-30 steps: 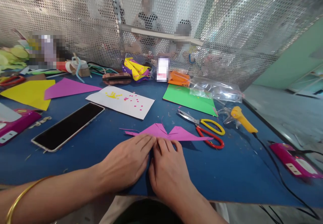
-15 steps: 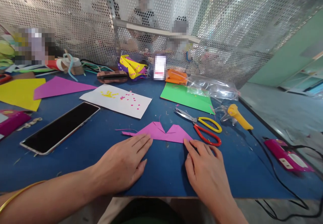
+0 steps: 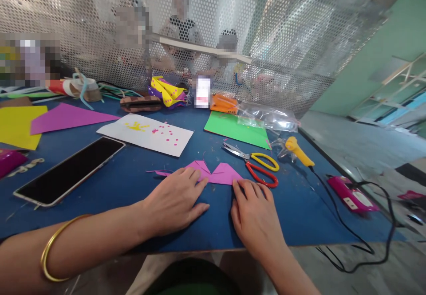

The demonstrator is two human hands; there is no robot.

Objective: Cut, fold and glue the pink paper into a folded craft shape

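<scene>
A folded magenta paper piece point(image 3: 219, 174) lies flat on the blue table point(image 3: 299, 215). My left hand point(image 3: 176, 199) rests palm down with its fingers spread over the paper's left part. My right hand point(image 3: 254, 215) lies flat beside it, fingertips touching the paper's right lower edge. Neither hand grips anything. A gold bangle point(image 3: 53, 250) circles my left forearm.
Red and yellow scissors point(image 3: 258, 167) lie just right of the paper. A yellow glue gun point(image 3: 297, 151) with a black cord, a pink device point(image 3: 351, 195), green paper point(image 3: 238, 128), white dotted sheet point(image 3: 146, 134) and phone point(image 3: 68, 171) surround it. A perforated metal screen point(image 3: 282, 64) backs the table, with people behind.
My right hand slid away from the left along the paper's edge, from centre to its right end. The left hand moved slightly up over the paper. The view shifted right.
</scene>
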